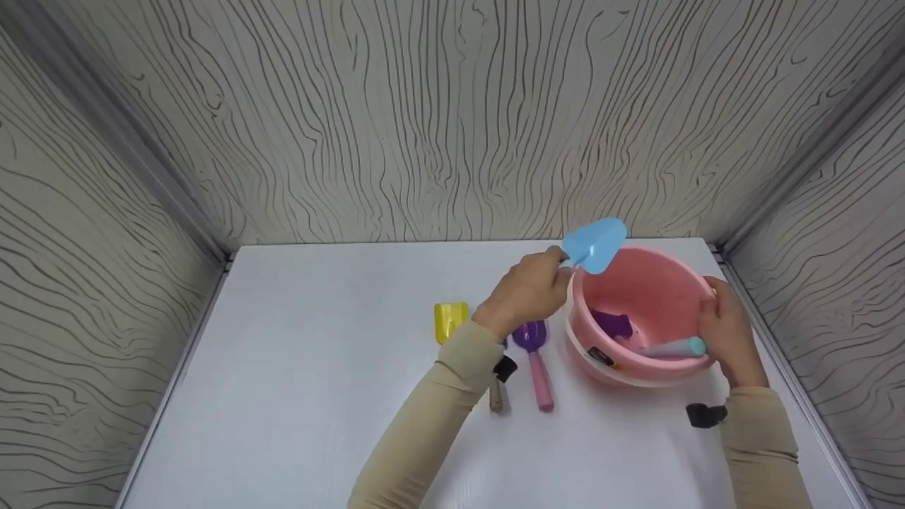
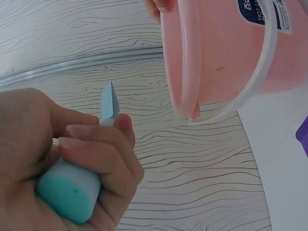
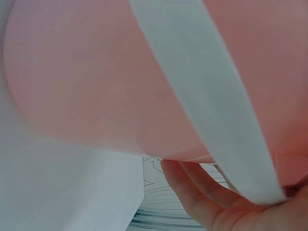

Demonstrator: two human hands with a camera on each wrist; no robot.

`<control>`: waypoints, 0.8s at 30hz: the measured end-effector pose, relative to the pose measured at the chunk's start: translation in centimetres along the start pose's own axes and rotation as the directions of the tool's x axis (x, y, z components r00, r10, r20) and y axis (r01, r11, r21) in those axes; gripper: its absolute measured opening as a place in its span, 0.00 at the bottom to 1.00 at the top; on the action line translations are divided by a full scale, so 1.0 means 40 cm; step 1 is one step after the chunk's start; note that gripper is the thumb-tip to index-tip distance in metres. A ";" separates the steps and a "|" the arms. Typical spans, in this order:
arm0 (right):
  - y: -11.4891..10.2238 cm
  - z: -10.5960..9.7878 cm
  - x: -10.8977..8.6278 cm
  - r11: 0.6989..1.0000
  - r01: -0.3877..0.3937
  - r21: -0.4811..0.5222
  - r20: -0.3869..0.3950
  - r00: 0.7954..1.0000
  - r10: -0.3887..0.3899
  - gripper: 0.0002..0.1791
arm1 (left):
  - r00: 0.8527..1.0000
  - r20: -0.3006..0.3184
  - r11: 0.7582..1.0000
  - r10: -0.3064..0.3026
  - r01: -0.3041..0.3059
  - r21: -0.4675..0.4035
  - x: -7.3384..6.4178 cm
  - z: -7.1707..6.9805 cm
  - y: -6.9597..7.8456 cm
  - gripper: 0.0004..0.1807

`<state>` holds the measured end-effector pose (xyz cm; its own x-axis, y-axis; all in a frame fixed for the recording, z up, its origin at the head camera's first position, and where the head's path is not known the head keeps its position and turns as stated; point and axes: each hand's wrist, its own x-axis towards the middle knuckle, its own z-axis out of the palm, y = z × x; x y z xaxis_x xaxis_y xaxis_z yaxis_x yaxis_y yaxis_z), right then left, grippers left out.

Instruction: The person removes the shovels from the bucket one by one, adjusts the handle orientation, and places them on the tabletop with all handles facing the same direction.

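A: Where do we locate the trowel (image 1: 596, 247)?
B: Right of centre in the head view, overlapping the upper left of the bucket (image 1: 657, 283). We see its light blue blade pointing to the upper right of the frame.
A: What holds it?
B: The left hand (image 1: 527, 288). We note fingers curled closely round the grip. In the left wrist view, the grip's teal end faces us at lower left.
A: Does the blade touch the bucket?
B: In the left wrist view we observe a gap between them.
A: How is the right hand (image 1: 732, 332) set?
B: At right in the head view, its fingers hook over the bucket's rim. In the right wrist view, the white bail (image 3: 211, 91) crosses diagonally and meets this hand at lower right.
A: What do we find inside the bucket?
B: A purple piece (image 1: 612, 324) at lower left and a teal-ended handle (image 1: 672, 348) along the lower rim. We cannot tell whether they join.
A: What lies on the table (image 1: 283, 375)?
B: Left of the bucket, at frame centre: a yellow shovel (image 1: 449, 319), a tan handle (image 1: 495, 399) partly hidden by the left arm, and a purple scoop (image 1: 530, 336) with a pink handle.
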<state>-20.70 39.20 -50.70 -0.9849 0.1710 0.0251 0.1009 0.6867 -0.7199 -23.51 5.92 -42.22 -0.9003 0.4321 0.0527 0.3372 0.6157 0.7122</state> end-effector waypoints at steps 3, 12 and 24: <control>-0.003 0.002 0.001 1.000 0.002 0.008 0.000 1.000 -0.002 0.31 | 1.000 -0.026 1.000 -0.006 0.005 -0.026 -0.014 -0.025 -0.018 0.18; -0.001 0.005 0.000 1.000 -0.015 0.007 0.012 1.000 0.015 0.31 | 0.992 -0.123 0.995 -0.017 0.004 -0.105 -0.071 -0.064 -0.091 0.21; -0.002 0.005 -0.005 1.000 0.001 0.008 0.006 1.000 -0.001 0.32 | 0.963 -0.250 0.987 -0.103 0.067 -0.149 -0.160 -0.050 -0.196 0.21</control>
<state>-20.54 38.98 -50.81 -0.9858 0.1663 0.0221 0.0986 0.6809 -0.7257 -20.95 -3.01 -46.75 -0.9703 0.1881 0.1523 0.2315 0.5379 0.8106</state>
